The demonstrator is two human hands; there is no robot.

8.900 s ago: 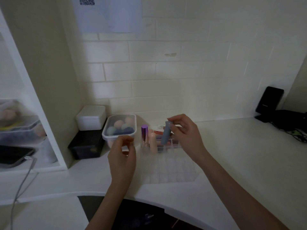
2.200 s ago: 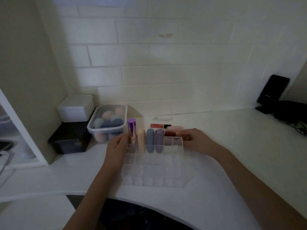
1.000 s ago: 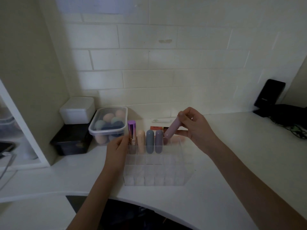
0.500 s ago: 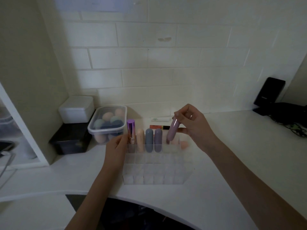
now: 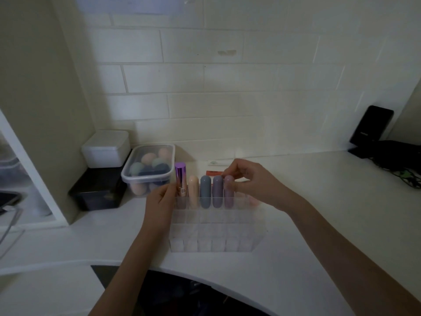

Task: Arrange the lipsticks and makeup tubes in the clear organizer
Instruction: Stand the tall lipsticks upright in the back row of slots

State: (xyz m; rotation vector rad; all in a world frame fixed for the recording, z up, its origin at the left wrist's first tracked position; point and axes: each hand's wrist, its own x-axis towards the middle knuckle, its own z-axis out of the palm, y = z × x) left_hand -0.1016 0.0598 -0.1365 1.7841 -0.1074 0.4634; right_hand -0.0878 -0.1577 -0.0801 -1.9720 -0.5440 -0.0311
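The clear organizer point(image 5: 218, 233) stands on the white counter in front of me. Its back row holds a shiny purple lipstick point(image 5: 180, 179), a peach tube point(image 5: 193, 190), a blue-grey tube point(image 5: 205, 191), a mauve tube point(image 5: 217, 190) and a pink tube point(image 5: 229, 192), all upright. My right hand point(image 5: 252, 181) pinches the top of the pink tube, which sits in its slot. My left hand point(image 5: 159, 201) grips the organizer's left back corner. A red tube point(image 5: 213, 172) and a white tube point(image 5: 216, 163) lie behind the organizer.
A clear tub of makeup sponges point(image 5: 149, 168) sits left of the organizer, beside a white box point(image 5: 104, 147) stacked on a black box point(image 5: 98, 190). A black device point(image 5: 371, 126) and dark cloth point(image 5: 401, 160) lie at the far right. A shelf unit stands at left.
My right hand has lowered the pink tube from above the organizer into the fifth back-row slot. My left hand stayed on the organizer's corner.
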